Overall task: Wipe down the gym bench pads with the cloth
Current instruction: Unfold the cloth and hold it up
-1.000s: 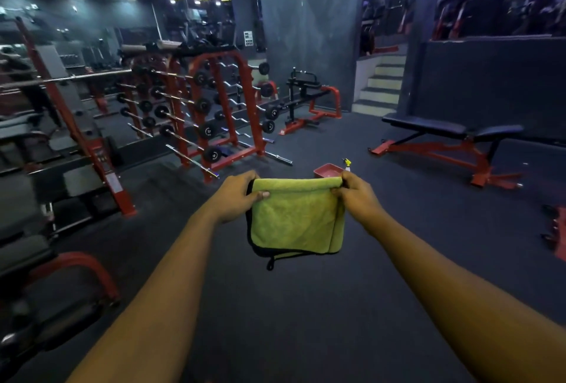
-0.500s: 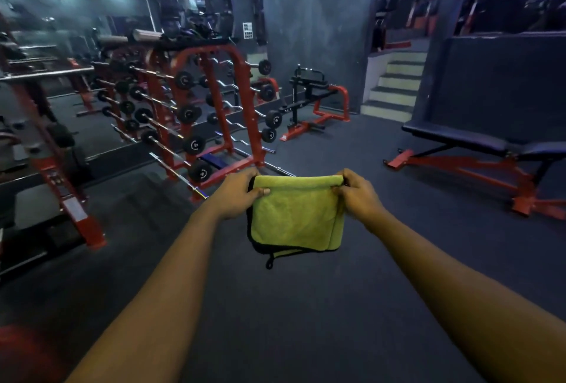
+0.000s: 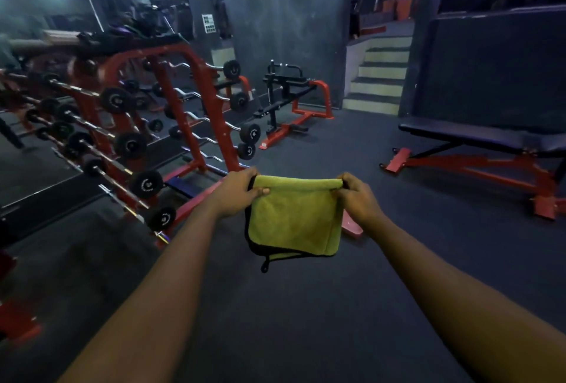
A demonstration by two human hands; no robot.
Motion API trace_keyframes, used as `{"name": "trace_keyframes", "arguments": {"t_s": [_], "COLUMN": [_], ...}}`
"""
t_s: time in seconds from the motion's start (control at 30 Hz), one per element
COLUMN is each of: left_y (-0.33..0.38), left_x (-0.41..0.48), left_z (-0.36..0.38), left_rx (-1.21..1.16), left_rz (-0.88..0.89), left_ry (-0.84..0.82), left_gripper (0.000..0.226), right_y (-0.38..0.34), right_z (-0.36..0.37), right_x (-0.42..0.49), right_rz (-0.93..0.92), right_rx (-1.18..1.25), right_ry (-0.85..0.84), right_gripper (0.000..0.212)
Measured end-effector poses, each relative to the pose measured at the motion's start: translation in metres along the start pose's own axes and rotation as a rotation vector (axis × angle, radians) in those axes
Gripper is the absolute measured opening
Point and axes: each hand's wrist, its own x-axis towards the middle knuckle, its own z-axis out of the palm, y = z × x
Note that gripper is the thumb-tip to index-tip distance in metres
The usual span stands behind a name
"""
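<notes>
A folded yellow-green cloth (image 3: 294, 217) with a black edge hangs in front of me at mid-frame. My left hand (image 3: 234, 193) pinches its top left corner and my right hand (image 3: 356, 199) pinches its top right corner, both arms stretched out. A flat gym bench (image 3: 477, 137) with dark pads and a red frame stands on the floor to the right, well beyond my hands. The cloth touches nothing but my hands.
A red rack of barbells (image 3: 171, 125) fills the left side, its foot near my left hand. A red and black machine (image 3: 288, 107) stands ahead by the wall. Steps (image 3: 379, 76) rise at the back. A red tray (image 3: 352, 226) lies behind the cloth. Dark floor (image 3: 306, 321) lies below.
The view has moved forward and swung right: the barbell rack and bench appear closer and the rack has slid left. Both hands keep the same hold on the cloth.
</notes>
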Motion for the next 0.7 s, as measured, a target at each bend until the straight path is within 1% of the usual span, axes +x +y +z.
{"name": "trace_keyframes", "arguments": {"t_s": [0.13,0.27,0.37,0.57,0.7], "left_y": [-0.034,-0.062,-0.090,-0.157,-0.194], "left_x": [0.116,0.222,0.312,0.474,0.577], "left_z": [0.010,0.018,0.032,0.077,0.110], "left_rx": [-0.013,-0.038,-0.034,-0.046,-0.054], "left_rz": [-0.023,-0.016,0.002,0.043,0.073], "left_ry": [-0.052,-0.049,-0.092,-0.148,-0.244], "left_gripper": [0.026,0.021,0.021,0.024,0.021], "right_y": [0.016,0.025,0.043,0.101,0.136], "right_z": [0.001,0.000,0.000,0.012,0.017], "right_x": [0.114,0.214,0.299,0.448,0.533], "right_rz": [0.028,0.047,0.068,0.144,0.244], "right_rx": [-0.015,-0.021,-0.039,-0.068,-0.051], "right_ry": [0.022,0.093,0.111,0.195,0.253], "right_gripper": [0.023,0.021,0.026,0.024,0.024]}}
